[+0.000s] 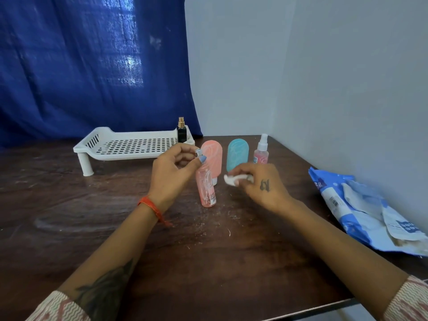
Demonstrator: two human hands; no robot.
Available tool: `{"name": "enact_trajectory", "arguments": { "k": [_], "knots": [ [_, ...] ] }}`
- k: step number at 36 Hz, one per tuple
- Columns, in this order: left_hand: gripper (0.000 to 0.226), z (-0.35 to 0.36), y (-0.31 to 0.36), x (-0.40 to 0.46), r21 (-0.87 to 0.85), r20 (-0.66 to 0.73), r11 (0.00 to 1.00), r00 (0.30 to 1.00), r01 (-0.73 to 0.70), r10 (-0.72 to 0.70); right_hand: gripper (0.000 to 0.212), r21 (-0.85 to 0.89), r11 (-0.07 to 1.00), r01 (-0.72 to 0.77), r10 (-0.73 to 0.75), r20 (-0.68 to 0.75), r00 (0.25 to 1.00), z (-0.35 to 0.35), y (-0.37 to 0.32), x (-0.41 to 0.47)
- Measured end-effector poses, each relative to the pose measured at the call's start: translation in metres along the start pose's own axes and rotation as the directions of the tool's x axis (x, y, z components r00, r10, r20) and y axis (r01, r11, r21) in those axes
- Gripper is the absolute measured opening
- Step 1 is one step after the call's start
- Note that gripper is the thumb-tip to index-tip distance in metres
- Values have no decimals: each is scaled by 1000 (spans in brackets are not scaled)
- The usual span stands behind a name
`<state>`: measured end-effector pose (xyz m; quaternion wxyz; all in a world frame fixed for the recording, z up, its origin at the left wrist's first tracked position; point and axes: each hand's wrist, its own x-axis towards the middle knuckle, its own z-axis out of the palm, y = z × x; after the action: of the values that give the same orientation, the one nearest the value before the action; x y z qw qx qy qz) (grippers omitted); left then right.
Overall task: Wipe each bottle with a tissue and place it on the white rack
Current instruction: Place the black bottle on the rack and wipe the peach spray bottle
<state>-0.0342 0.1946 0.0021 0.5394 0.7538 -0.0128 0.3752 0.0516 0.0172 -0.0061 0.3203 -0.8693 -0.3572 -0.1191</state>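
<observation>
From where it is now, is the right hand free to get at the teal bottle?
Probably yes for reach: the teal bottle stands just behind the right hand with nothing between them. But that hand is pinching a tissue, so it would have to drop it or grip around it.

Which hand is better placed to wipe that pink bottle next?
The right hand: it already holds the tissue just beside the pink bottle, while the left hand grips the bottle's top.

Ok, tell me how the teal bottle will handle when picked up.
The teal bottle looks tall and narrow and stands upright, so a nudge may tip it. Its smooth, rounded surface could be slippery. It probably feels light, though its contents can't be seen.
</observation>
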Motion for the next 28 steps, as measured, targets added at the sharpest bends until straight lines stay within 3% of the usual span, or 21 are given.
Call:
{"name": "enact_trajectory", "arguments": {
  "k": [2, 5, 11, 23, 28],
  "knots": [
    [17, -1, 0, 1, -27, 8, 999, 1000, 22, -21, 22, 104, 994, 47, -29, -165, 986, -1, -8, 3],
    [15, -2, 0, 2, -71, 30, 994, 996, 82, -80, 19, 275, 954, 117, -42, -265, 963, 0, -23, 7],
    [15, -2, 1, 0, -164, 84, 970, 982, 179, -167, 24, 318, 911, 262, -167, -297, 940, 27, -25, -1],
    [14, -2, 1, 2, -188, 163, 959, 970, 210, -180, 28, 411, 852, 324, -197, -321, 926, 33, -22, -8],
    [10, -2, 2, 2, -192, 200, 952, 959, 239, -200, 18, 434, 829, 353, -219, -328, 919, 33, -19, -10]
  ]
}}
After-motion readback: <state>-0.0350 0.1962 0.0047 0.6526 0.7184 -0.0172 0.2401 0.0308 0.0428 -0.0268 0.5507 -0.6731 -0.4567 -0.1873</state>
